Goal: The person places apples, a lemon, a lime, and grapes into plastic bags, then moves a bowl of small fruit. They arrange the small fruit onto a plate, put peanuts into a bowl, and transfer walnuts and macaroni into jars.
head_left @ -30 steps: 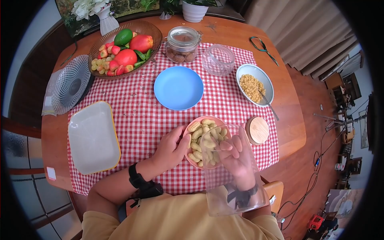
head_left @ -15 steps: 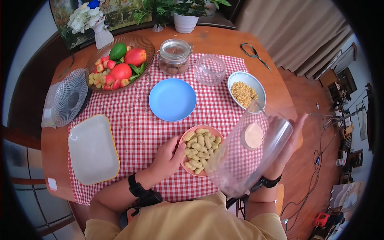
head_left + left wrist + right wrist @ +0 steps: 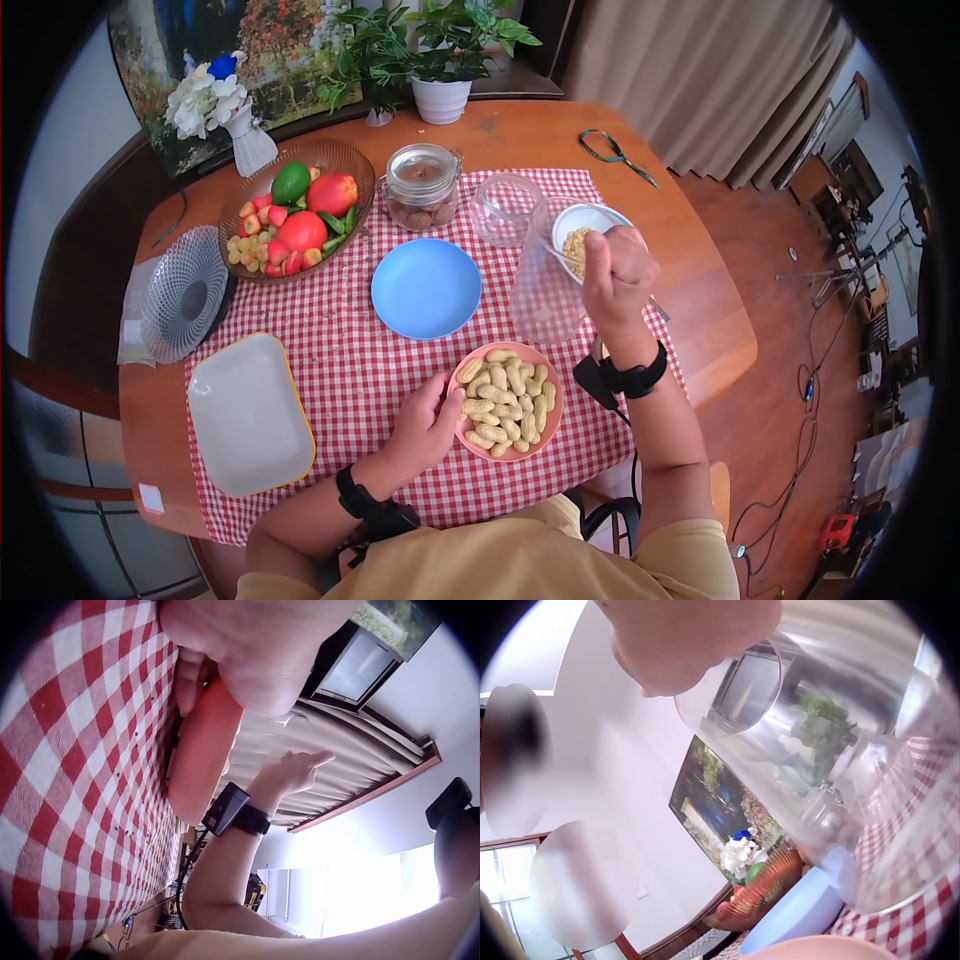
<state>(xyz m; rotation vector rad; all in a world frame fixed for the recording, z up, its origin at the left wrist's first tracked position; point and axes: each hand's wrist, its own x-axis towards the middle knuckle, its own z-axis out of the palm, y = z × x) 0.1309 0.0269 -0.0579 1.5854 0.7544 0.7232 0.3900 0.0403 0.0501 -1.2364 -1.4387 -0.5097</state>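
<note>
My left hand [image 3: 425, 425] holds the side of a pink bowl [image 3: 462, 437] heaped with unshelled peanuts [image 3: 508, 400]; the left wrist view shows fingers at the wall of this bowl [image 3: 202, 761]. Over the right part of the cloth, my right hand [image 3: 622, 280] grips a tall clear jar [image 3: 545, 300] near its rim, fingers curled. In the right wrist view, the jar [image 3: 802, 772] slants down from the hand [image 3: 697, 645], see-through, with nothing visible inside. Behind the jar and hand stands a white bowl [image 3: 632, 232] of yellow kernels [image 3: 575, 248] with a spoon.
A blue plate [image 3: 426, 288] lies mid-cloth. Farther back stand a lidded glass jar [image 3: 422, 190] of brown nuts, a clear glass bowl [image 3: 505, 208] and a fruit basket [image 3: 345, 165]. At left are a white tray [image 3: 250, 415] and a patterned grey dish [image 3: 185, 295].
My right hand has swung the clear jar from over the peanut bowl and my lap, outward and then forward toward the kernel bowl. The left hand stays at the pink bowl.
</note>
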